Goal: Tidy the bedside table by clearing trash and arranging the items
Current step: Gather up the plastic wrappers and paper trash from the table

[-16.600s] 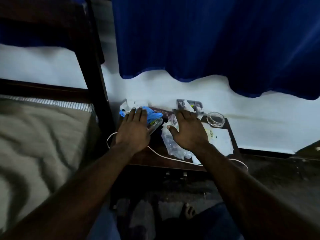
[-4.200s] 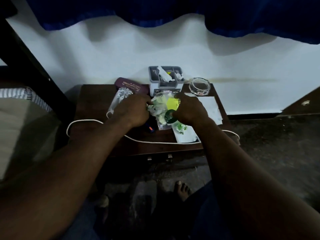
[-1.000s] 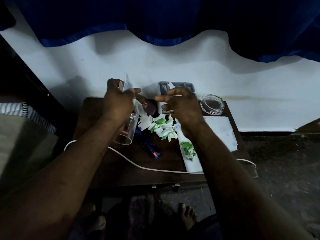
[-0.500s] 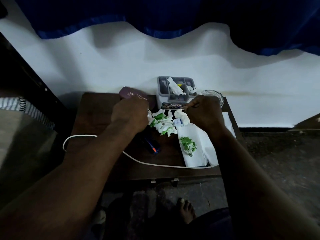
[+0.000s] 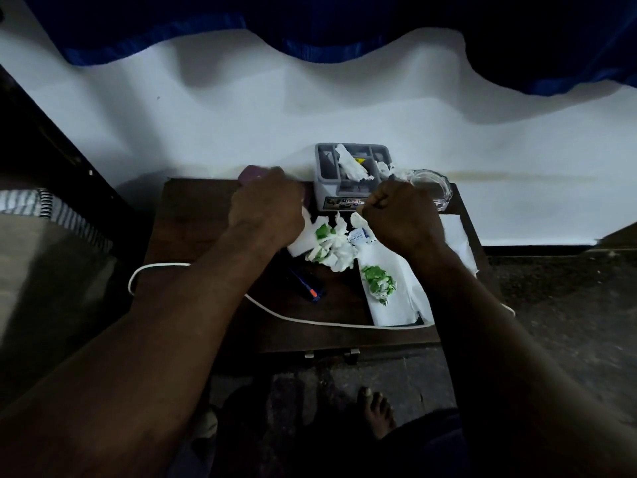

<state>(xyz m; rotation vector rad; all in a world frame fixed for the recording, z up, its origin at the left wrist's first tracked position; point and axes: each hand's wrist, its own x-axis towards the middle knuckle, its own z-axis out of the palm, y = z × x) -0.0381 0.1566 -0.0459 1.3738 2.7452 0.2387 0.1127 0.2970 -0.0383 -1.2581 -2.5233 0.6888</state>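
Observation:
A pile of crumpled white and green wrappers (image 5: 327,246) lies in the middle of the dark wooden bedside table (image 5: 193,215). My left hand (image 5: 267,208) sits at the pile's left edge with its fingers curled down onto the wrappers; the grip itself is hidden. My right hand (image 5: 400,215) is a fist at the pile's right edge, pinching a white paper scrap (image 5: 356,219). A smaller green and white scrap (image 5: 379,282) rests on a white paper sheet (image 5: 393,305). A maroon case (image 5: 253,174) peeks out behind my left hand.
A grey organiser box (image 5: 331,191) with tissue in it stands at the back by the wall, a glass ashtray (image 5: 434,184) to its right. A blue pen (image 5: 306,288) and a white cable (image 5: 303,319) lie near the front. The bed (image 5: 51,270) is at the left.
My left hand has come down from holding a clear bag and glass in the air to the table beside the wrappers. My right hand has closed into a fist near the organiser.

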